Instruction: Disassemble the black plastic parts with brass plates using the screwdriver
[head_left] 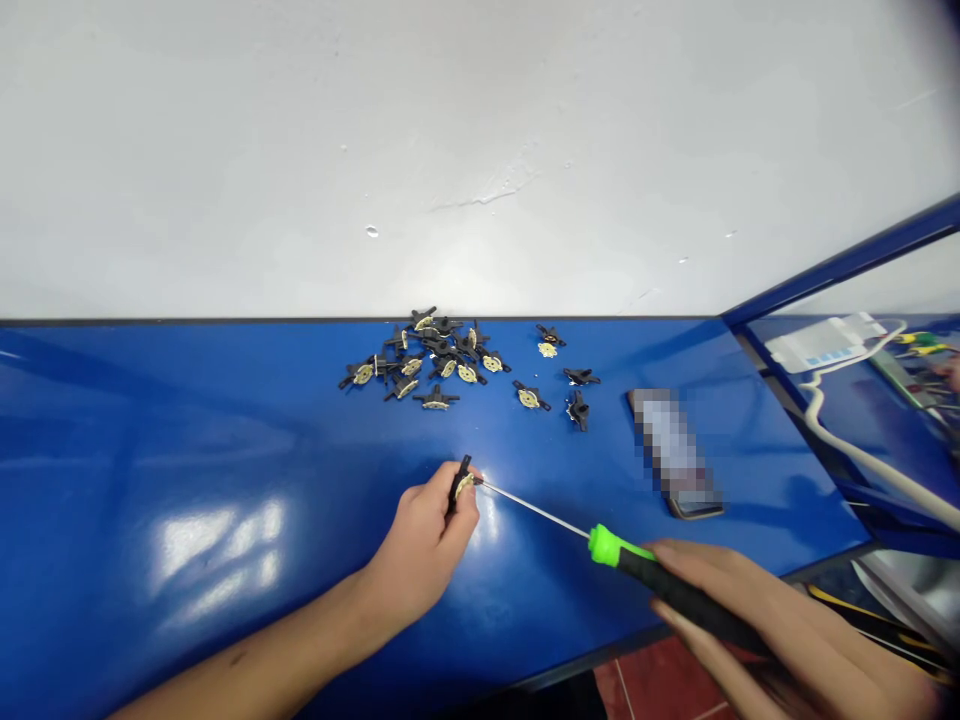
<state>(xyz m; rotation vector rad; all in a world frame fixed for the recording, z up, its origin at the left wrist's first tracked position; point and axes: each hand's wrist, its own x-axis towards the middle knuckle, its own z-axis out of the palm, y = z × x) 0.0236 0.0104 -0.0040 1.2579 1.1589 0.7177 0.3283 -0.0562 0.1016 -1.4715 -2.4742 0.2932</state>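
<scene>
Between the thumb and fingers of my left hand (427, 535) is a small black plastic part with a cream disc (463, 484), held up above the blue table. My right hand (780, 620) is wrapped round the black and green handle of a screwdriver (607, 548). Its thin metal shaft points left, and the tip meets or nearly meets the part; the exact contact is too small to make out. Farther back lies a pile of similar black parts with cream discs (442, 350). Several more, such as one black part (531, 397), lie apart to the right of the pile.
A phone (679, 455) with a blurred-out screen lies on the blue table (225, 450) at the right. Behind the table rises a white wall (450, 150). A blue frame (840, 270) borders the right side, with a white power strip (825, 342) and its cable beyond.
</scene>
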